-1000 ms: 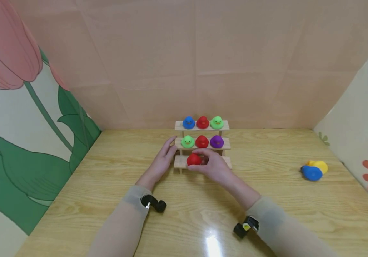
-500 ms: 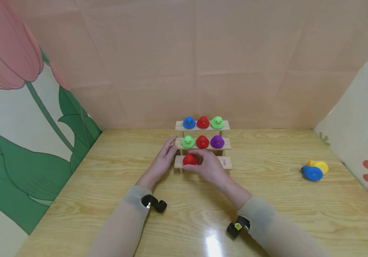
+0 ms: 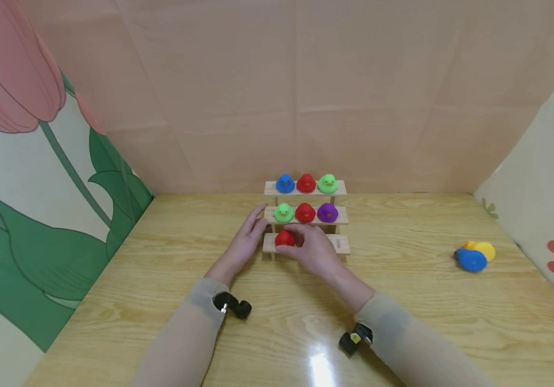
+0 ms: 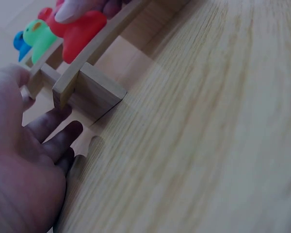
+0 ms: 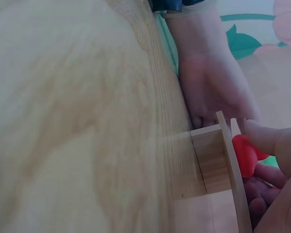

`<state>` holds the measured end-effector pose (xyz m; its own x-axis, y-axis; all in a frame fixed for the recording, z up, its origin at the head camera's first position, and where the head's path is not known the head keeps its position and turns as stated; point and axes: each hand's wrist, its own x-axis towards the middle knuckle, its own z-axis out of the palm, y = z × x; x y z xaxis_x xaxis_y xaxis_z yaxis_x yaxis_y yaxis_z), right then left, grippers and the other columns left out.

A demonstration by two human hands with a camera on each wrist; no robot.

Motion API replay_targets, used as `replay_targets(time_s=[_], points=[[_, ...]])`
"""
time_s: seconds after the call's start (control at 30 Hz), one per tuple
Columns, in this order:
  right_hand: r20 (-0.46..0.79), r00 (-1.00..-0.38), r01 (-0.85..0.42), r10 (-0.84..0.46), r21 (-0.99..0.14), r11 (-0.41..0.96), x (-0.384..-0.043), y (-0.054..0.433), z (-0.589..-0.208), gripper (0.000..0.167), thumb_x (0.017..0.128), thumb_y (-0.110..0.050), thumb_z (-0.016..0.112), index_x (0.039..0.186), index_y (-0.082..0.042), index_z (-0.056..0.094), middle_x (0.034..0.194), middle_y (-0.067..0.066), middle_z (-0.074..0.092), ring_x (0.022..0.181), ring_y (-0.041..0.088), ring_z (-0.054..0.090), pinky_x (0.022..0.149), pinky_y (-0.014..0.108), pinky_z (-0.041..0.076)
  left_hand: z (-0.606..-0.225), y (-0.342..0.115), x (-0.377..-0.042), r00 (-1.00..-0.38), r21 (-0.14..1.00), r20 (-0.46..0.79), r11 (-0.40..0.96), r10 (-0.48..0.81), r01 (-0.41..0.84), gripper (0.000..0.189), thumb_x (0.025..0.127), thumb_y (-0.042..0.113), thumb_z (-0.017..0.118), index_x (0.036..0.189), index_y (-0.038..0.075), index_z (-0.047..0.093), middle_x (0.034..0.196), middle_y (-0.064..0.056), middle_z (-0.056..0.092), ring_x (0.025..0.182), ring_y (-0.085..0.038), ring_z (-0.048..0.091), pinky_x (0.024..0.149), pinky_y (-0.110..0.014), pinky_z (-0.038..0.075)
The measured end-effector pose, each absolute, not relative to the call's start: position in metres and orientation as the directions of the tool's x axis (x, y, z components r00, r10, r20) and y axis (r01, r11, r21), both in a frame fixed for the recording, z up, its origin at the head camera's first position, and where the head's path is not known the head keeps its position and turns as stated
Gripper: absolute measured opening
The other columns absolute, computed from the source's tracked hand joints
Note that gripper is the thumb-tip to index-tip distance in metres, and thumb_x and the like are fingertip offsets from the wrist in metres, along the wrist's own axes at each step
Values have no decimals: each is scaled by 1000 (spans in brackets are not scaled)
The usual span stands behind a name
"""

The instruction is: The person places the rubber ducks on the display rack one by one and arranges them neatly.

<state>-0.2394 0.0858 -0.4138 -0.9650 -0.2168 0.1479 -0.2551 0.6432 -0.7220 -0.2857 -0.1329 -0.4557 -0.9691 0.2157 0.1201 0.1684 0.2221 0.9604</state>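
A three-tier wooden stand stands on the table in the head view. My right hand pinches a red rubber duck between thumb and fingers at the left end of the lowest tier. In the left wrist view, the base of that red duck meets the board. My left hand is at the stand's left side, fingers relaxed and fingertips right at the board ends. The middle tier bears a green duck, a red duck and a purple duck.
On the top tier sit a blue duck, a red duck and a green duck. Far right on the table, a blue duck lies against a yellow duck. A pinkish sheet hangs behind.
My right hand has slid the red duck left along the lowest tier to its left end, then stayed nearly still. The left hand has kept its place.
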Motion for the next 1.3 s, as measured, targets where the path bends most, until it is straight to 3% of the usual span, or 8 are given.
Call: replay_targets(time_s=[0.23, 0.53, 0.97, 1.3], points=[[153, -958, -278, -244, -711, 646, -241, 90, -414, 60, 95, -36, 91, 148, -16, 72, 117, 6, 70, 105, 28, 57, 87, 43, 48, -456, -133, -285, -970, 959, 115, 230, 212, 163, 56, 118, 55, 45, 172, 40, 36, 177, -4, 36, 162, -31, 34, 132, -60, 21], [156, -946, -300, -285, -752, 587, -241, 98, -413, 57, 95, -18, 91, 148, -11, 71, 129, 9, 75, 114, 28, 68, 102, 49, 57, -454, -134, -285, -974, 955, 114, 250, 198, 162, 53, 119, 53, 44, 170, 43, 38, 177, -1, 35, 164, -30, 28, 132, -60, 22], [148, -950, -290, -276, -749, 595, -243, 94, -415, 52, 96, -19, 91, 144, -13, 73, 129, 5, 75, 113, 25, 68, 101, 46, 58, -454, -135, -284, -972, 958, 121, 233, 203, 168, 56, 118, 54, 45, 172, 39, 37, 179, -3, 32, 165, -32, 26, 132, -61, 20], [145, -953, -283, -268, -748, 600, -241, 94, -415, 53, 95, -20, 91, 144, -13, 73, 124, 4, 74, 109, 24, 66, 97, 45, 57, -453, -135, -283, -973, 957, 105, 247, 204, 155, 56, 117, 57, 45, 171, 44, 37, 178, 0, 33, 165, -30, 26, 132, -61, 21]])
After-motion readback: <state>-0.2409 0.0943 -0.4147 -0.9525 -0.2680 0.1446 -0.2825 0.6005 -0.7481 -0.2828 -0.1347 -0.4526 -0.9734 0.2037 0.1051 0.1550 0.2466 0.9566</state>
